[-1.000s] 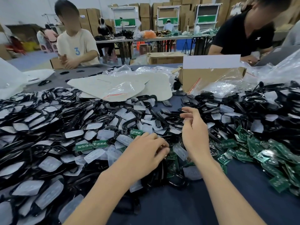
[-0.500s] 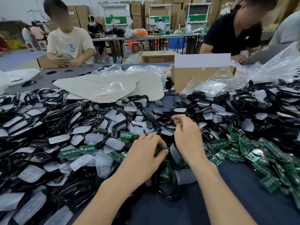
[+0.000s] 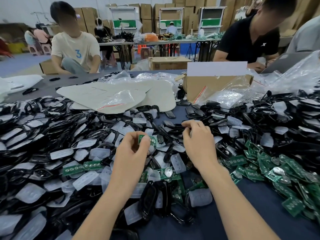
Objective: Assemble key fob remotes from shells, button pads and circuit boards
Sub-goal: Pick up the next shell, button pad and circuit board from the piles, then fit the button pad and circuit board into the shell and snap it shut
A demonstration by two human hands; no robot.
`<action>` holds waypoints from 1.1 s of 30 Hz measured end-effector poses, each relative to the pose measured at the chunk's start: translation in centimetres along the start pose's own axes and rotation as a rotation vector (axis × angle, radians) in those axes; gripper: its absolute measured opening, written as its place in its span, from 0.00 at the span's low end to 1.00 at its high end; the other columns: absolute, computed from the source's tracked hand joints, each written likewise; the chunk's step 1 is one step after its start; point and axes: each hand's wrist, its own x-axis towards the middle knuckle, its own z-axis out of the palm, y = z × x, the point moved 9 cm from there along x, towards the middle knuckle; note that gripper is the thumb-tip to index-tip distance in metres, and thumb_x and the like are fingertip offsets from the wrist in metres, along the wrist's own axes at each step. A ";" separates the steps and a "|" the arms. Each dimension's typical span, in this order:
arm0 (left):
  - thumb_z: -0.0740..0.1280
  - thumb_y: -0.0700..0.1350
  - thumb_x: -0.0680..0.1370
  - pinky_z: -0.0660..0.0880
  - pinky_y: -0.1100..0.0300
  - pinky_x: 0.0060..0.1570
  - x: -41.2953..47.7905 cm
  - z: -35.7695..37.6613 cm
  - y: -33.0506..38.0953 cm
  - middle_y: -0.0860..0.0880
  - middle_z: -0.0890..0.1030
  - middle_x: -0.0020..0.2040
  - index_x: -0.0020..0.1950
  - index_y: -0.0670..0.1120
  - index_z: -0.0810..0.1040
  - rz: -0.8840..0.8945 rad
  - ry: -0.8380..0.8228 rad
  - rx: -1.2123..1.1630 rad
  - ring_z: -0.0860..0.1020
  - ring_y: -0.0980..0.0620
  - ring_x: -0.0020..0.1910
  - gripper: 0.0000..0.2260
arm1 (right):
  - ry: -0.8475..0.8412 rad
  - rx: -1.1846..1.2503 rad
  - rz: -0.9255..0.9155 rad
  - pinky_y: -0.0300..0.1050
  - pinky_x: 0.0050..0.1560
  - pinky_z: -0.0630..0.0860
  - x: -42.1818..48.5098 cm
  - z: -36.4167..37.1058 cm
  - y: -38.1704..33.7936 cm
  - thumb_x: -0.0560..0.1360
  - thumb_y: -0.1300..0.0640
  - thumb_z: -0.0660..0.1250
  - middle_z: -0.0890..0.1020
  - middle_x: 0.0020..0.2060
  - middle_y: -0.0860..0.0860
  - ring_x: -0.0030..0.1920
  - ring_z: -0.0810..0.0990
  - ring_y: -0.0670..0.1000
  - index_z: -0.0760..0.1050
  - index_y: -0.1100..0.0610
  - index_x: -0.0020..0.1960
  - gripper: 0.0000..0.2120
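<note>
- Now pinches a green circuit board in the left hand, above shells and button pads heaped on the surface.
- Curls the right hand nearby; grasp impossible to tell.

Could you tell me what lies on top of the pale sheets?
A clear plastic bag with a red strip lies on the pale sheets. Whatever the sheets cover is hidden.

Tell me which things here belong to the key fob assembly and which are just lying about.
In the job: circuit board pinched in left hand; black shells; button pads; loose circuit boards.
Lying about: cardboard box; plastic bags.
</note>
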 end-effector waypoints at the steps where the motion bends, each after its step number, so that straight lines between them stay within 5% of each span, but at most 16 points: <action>1: 0.66 0.52 0.80 0.73 0.66 0.33 0.1 -0.1 -0.3 0.56 0.78 0.33 0.49 0.56 0.79 -0.030 0.004 -0.037 0.74 0.58 0.33 0.03 | -0.034 -0.026 0.000 0.53 0.62 0.71 0.9 0.5 -0.3 0.84 0.54 0.57 0.78 0.61 0.51 0.61 0.72 0.54 0.75 0.51 0.64 0.13; 6: 0.71 0.55 0.76 0.75 0.54 0.48 0.2 -0.2 -1.3 0.55 0.77 0.33 0.45 0.56 0.85 -0.178 -0.011 -0.305 0.76 0.57 0.34 0.05 | -0.325 -0.278 0.079 0.56 0.66 0.66 3.4 4.6 0.2 0.84 0.45 0.57 0.76 0.65 0.56 0.68 0.70 0.60 0.72 0.53 0.67 0.17; 9: 0.72 0.60 0.67 0.78 0.53 0.52 0.4 -0.1 -1.3 0.54 0.81 0.41 0.46 0.52 0.86 -0.181 -0.020 -0.368 0.79 0.57 0.38 0.15 | -0.372 -0.316 0.084 0.57 0.67 0.64 3.7 5.3 0.7 0.83 0.44 0.58 0.77 0.65 0.56 0.68 0.68 0.60 0.73 0.51 0.65 0.16; 13: 0.68 0.51 0.78 0.80 0.60 0.43 0.4 0.2 -1.3 0.46 0.86 0.50 0.51 0.46 0.83 -0.172 -0.038 -0.409 0.83 0.50 0.45 0.10 | -0.475 -0.254 0.100 0.56 0.67 0.66 3.8 5.5 0.8 0.82 0.42 0.61 0.76 0.65 0.56 0.70 0.66 0.61 0.76 0.49 0.62 0.14; 18: 0.70 0.51 0.78 0.78 0.62 0.36 0.1 1.0 -1.0 0.49 0.82 0.40 0.45 0.49 0.82 -0.180 -0.091 -0.403 0.78 0.51 0.36 0.06 | -0.565 -0.182 0.099 0.56 0.64 0.74 3.7 5.5 0.3 0.80 0.44 0.64 0.83 0.54 0.58 0.60 0.77 0.61 0.82 0.56 0.50 0.16; 21: 0.69 0.54 0.75 0.77 0.62 0.35 0.1 0.9 -0.8 0.52 0.75 0.33 0.45 0.51 0.84 -0.154 -0.090 -0.382 0.74 0.55 0.32 0.08 | -0.471 -0.174 0.046 0.55 0.60 0.75 3.2 4.9 -0.2 0.81 0.46 0.64 0.84 0.49 0.57 0.53 0.79 0.59 0.82 0.58 0.48 0.16; 25: 0.61 0.46 0.84 0.76 0.62 0.34 0.3 1.0 -1.1 0.54 0.75 0.35 0.53 0.52 0.84 -0.149 -0.087 -0.371 0.73 0.56 0.31 0.12 | -0.273 -0.029 -0.020 0.51 0.60 0.73 2.6 3.1 -0.3 0.80 0.53 0.67 0.77 0.54 0.50 0.55 0.76 0.53 0.76 0.48 0.49 0.01; 33: 0.63 0.44 0.83 0.77 0.63 0.36 -0.1 1.6 -0.4 0.54 0.82 0.39 0.59 0.53 0.76 -0.025 -0.137 -0.186 0.77 0.56 0.34 0.07 | 0.002 0.462 0.004 0.30 0.42 0.73 0.0 -1.9 0.6 0.81 0.59 0.66 0.80 0.45 0.41 0.46 0.79 0.39 0.73 0.42 0.47 0.12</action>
